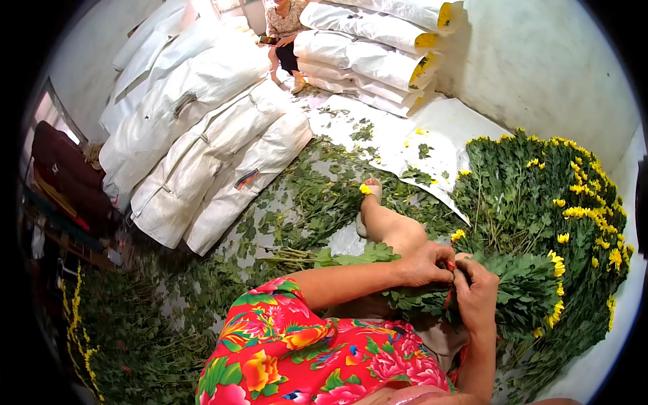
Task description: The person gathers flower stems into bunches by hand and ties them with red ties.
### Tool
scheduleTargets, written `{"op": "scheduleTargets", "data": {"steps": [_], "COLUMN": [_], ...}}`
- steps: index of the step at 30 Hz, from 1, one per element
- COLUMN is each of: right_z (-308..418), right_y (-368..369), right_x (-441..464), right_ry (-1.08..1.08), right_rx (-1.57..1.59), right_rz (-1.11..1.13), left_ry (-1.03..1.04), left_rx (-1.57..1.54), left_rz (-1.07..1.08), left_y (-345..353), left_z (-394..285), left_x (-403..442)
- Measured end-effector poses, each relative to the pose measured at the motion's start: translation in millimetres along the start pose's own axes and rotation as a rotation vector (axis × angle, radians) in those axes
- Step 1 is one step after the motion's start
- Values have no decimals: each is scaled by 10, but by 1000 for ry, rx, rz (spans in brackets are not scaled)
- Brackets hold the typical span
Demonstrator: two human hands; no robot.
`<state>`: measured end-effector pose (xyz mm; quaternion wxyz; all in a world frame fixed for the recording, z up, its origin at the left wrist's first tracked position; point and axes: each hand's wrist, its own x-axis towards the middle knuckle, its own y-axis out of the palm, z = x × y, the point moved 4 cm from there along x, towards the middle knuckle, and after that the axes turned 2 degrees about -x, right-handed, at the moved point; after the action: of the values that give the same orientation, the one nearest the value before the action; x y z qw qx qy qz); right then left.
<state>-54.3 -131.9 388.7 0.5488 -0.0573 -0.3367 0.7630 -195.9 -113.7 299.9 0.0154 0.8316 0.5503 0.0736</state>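
A bunch of yellow chrysanthemums lies across my lap, its leafy stems running left and its blooms at the right. A thin red tie hangs at the bunch between my two hands. My left hand is closed, thumb and fingers pinching the red tie. Close beside it, my right hand is also closed, its fingertips at the same tie. How the tie passes around the stems is hidden by my hands. Cut stem ends stick out past my left forearm.
A large heap of yellow chrysanthemums stands at the right against the wall. Loose leaves cover the floor. White wrapped bundles are piled at the left, more at the back. A person sits behind, holding a phone.
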Motion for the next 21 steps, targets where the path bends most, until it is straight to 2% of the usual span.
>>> {"op": "scheduleTargets", "data": {"steps": [2, 4, 8, 11, 13, 14, 17, 18, 19, 21], "right_z": [14, 116, 138, -4, -261, -304, -176, -203, -145, -31], "right_y": [14, 18, 17, 42, 1, -31, -97, -114, -133, -125], "right_x": [16, 22, 32, 27, 32, 42, 21, -12, -37, -140], "right_ry": [-19, -202, -218, -99, 184, 200, 157, 189, 47, 11], "right_rx": [-33, -212, -290, -200, 470, 629, 554, 445, 363, 269], "right_rz": [3, -37, 16, -82, -227, -205, -99, -26, -61, -56], "left_ry": [-8, -8, -35, -9, 3, 1, -21, -105, -189, -214], "left_rx": [-41, -93, -116, -168, -154, -158, -190, -304, -419, -366], "left_rz": [-3, -5, 1, -26, 52, 52, 30, 38, 44, 31], "left_y": [8, 6, 6, -7, -16, -22, -30, -42, -50, -87], "left_z": [24, 38, 60, 58, 22, 6, -49, -48, -41, -52], "left_x": [-4, -10, 5, 5, 3, 10, 8, 2, 4, 22]}}
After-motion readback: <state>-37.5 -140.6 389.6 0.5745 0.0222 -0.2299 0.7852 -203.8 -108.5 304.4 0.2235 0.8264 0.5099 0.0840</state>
